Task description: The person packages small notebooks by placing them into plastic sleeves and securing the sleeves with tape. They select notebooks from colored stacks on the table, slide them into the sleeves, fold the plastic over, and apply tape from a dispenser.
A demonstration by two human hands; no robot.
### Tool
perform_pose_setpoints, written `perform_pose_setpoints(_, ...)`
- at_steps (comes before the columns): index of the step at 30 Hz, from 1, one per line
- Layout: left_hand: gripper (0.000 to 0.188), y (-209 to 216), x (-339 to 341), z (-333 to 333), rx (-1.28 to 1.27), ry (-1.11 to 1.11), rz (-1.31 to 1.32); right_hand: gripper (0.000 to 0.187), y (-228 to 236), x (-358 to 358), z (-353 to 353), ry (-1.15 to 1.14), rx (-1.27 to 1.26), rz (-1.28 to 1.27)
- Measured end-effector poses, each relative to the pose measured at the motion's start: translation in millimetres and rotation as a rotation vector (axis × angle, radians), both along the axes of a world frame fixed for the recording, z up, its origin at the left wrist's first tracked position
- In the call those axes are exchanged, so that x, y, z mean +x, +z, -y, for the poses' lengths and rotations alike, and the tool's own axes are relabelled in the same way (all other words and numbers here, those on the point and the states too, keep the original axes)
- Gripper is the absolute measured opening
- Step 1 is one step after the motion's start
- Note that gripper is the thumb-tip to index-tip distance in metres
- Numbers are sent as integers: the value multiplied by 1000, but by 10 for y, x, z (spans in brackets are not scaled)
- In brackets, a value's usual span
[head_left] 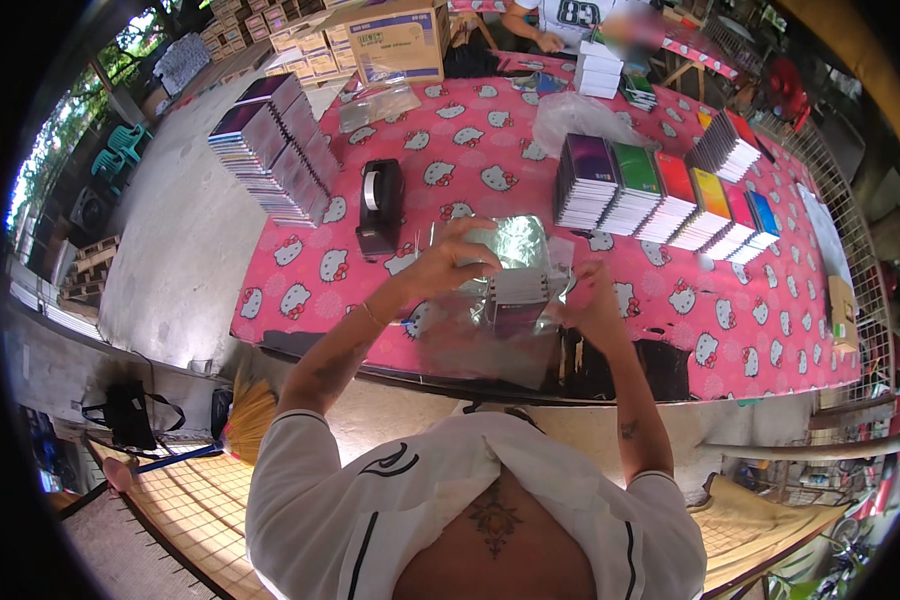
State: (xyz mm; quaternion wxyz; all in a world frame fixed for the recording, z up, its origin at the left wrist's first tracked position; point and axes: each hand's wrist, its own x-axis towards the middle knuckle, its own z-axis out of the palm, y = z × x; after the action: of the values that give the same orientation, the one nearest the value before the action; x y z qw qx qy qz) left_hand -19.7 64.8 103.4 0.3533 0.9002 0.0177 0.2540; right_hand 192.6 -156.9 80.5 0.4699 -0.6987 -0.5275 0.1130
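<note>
A small stack of spiral-bound notebooks lies on the tabletop straight in front of the person, near its close edge, with clear plastic film around and beneath it; the left hand reaches over the upper left of the stack, fingers curved and thumb apart from the forefinger, though whether it grips the film cannot be told; the right hand is at the film's right side, fingers bent in close together, and its hold there cannot be made out either; a black tape dispenser stands just to the left of the left hand; farther left rise tall notebook piles; beyond the right hand runs a row of notebook stacks topped in purple, green, red, yellow, pink and blue, with a crumpled clear bag behind; a red-topped stack is farther back on the right; at the far side sit a cardboard box and, across the tabletop, a co-worker's hand near a white stack.
</note>
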Motion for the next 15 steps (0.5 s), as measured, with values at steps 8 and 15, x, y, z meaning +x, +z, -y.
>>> perform_pose_setpoints(8,21,-166,395,182,261,24,27,63,-332,-241,-167,332,-21,406)
perform_pose_setpoints(15,70,-353,475,393,-235,341,-18,53,-394,-276,-280,308,97,-33)
